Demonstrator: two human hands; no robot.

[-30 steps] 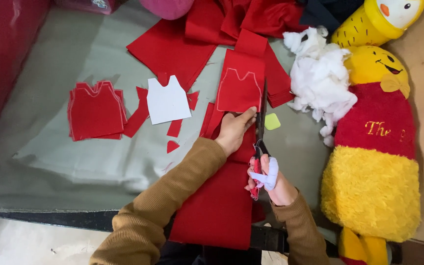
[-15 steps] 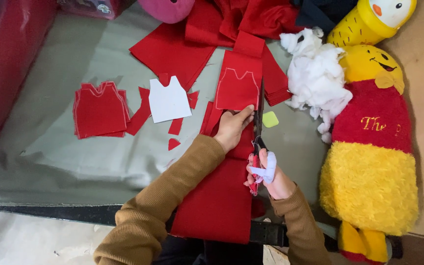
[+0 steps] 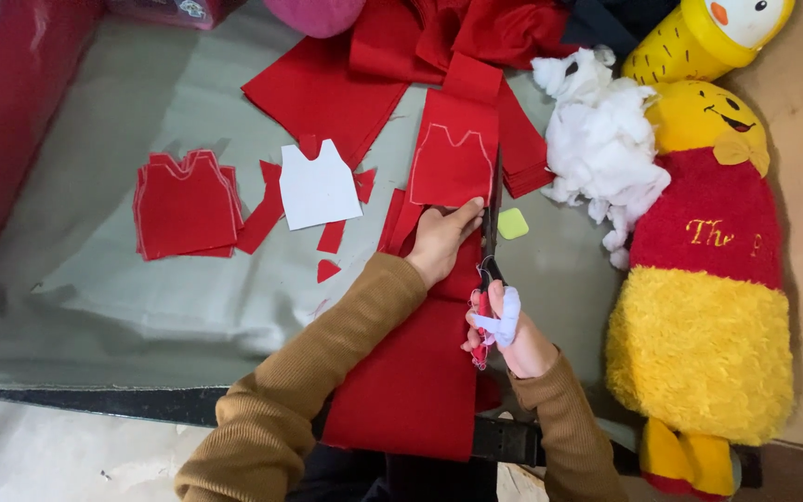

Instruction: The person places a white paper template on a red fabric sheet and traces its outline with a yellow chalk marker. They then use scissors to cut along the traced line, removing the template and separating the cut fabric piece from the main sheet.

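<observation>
Red felt strip (image 3: 439, 307), marked vest outline, centre frame: left hand (image 3: 440, 240) presses it flat to the bench; right hand (image 3: 506, 327) grips scissors (image 3: 489, 244) (blades alongside fingertips). Risks: nicked finger, cut wandering off chalk line if felt shifts.

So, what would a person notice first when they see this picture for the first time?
Probably the long strip of red felt down the middle, where the left hand presses it flat and the right hand cuts along its edge with scissors. At the right lies a big plush yellow and red toy, and at the left a stack of cut red vest-shaped pieces.
</observation>
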